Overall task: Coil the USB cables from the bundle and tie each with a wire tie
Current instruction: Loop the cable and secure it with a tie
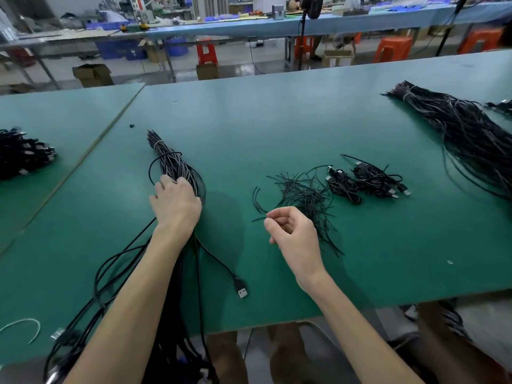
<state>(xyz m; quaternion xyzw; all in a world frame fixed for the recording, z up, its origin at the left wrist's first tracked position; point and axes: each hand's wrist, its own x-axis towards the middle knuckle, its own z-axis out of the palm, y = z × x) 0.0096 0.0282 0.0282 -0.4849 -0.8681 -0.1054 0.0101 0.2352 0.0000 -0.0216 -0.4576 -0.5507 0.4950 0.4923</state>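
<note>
A bundle of black USB cables (171,162), bound near its far tip, lies on the green table (277,120) and runs toward me over the near edge. My left hand (176,202) rests on the bundle with its fingers curled into the strands. One loose cable ends in a USB plug (241,289) on the table. A heap of short black wire ties (302,195) lies right of centre. My right hand (291,231) hovers at the heap's near edge and pinches a thin tie between thumb and forefinger. Coiled cables (365,180) sit behind the ties.
A second large cable bundle (465,128) stretches along the far right. A pile of coiled cables (22,153) lies at the left edge. A white tie (25,325) rests at the near left. Orange stools and workbenches stand beyond the table.
</note>
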